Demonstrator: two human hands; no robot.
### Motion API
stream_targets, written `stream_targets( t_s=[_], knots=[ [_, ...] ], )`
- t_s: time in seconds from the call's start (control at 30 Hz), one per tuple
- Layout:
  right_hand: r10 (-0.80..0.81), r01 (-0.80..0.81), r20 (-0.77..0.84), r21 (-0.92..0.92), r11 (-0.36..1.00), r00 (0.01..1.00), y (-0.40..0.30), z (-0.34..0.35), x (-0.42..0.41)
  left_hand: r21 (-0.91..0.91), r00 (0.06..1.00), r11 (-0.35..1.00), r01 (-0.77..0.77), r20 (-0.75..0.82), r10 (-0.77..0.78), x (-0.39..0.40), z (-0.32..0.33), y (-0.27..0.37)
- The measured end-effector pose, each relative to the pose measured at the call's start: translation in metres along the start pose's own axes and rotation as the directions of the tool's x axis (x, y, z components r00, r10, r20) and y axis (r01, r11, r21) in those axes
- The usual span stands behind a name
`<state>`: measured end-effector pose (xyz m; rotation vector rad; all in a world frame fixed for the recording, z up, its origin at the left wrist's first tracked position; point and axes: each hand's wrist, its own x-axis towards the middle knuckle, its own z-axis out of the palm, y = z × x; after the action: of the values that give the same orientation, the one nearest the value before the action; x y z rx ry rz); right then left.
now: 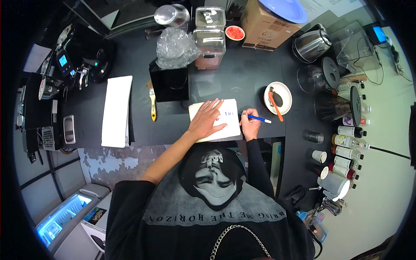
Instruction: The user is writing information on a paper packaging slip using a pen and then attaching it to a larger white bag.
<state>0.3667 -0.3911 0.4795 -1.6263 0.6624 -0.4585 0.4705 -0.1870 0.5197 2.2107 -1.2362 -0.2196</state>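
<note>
A stack of pale yellow and white paper sheets [231, 125] lies at the front edge of the black counter. My left hand [205, 119] rests flat across its left half, fingers spread and holding nothing. Beside the right edge of the sheets, my right hand [250, 127] grips a blue marker pen [257, 118] with a white end. The pen's tip points left at the paper, though whether it touches cannot be told. Short blue writing [228, 113] shows between the two hands. Part of the top sheet is hidden under my left hand.
A white bowl [287, 94] with an orange-handled tool [275, 105] stands right of the pen. Left are a black box [169, 84], a brush [152, 104] and folded white sheets [116, 112]. A kettle [308, 44] and several bottles [349, 141] line the right side.
</note>
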Motion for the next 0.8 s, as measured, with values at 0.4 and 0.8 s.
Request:
stream_targets(
  t_s=[0.4,0.8],
  knots=[
    [0.115,-0.185,0.214,0.343,0.921,0.970,-0.072,-0.025,-0.032,-0.153,0.989,0.986,-0.073,-0.141,0.052,0.003,0.003,0.005],
    [0.075,-0.140,0.299,0.200,0.970,0.951,-0.077,-0.010,-0.030,-0.361,0.983,0.927,-0.098,-0.178,0.035,0.015,-0.020,0.022]
  ],
)
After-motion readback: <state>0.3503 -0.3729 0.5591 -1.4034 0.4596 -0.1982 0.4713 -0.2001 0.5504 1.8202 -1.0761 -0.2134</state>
